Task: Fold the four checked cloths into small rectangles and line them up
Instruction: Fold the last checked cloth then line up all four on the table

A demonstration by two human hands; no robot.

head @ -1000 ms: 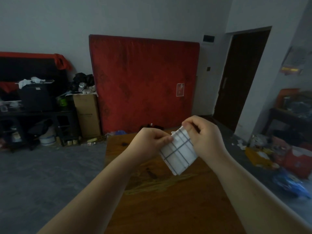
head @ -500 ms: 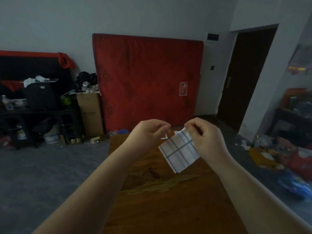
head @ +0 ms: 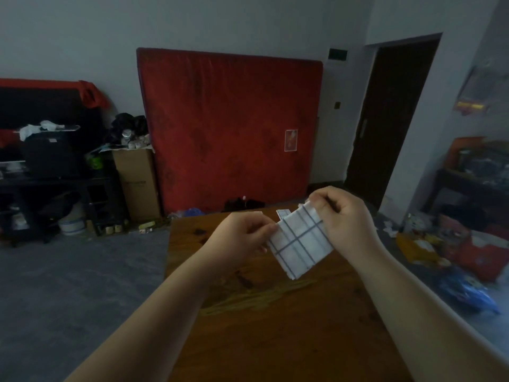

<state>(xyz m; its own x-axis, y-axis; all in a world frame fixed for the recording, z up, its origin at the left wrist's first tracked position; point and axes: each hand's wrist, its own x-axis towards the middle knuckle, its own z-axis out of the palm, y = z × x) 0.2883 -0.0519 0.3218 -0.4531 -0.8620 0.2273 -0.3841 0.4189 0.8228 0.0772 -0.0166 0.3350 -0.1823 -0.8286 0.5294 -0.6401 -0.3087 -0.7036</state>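
Head view, left hand (head: 242,235) and right hand (head: 344,216) pinching folded checked cloth (head: 298,244) over table (head: 275,326); cardboard box (head: 136,183), seemingly clutter-topped

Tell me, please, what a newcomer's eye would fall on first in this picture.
The folded checked cloth held above the wooden table draws the eye first: the left hand pinches its left edge, the right hand its top corner. Behind, a large red mattress stands upright against the far wall.
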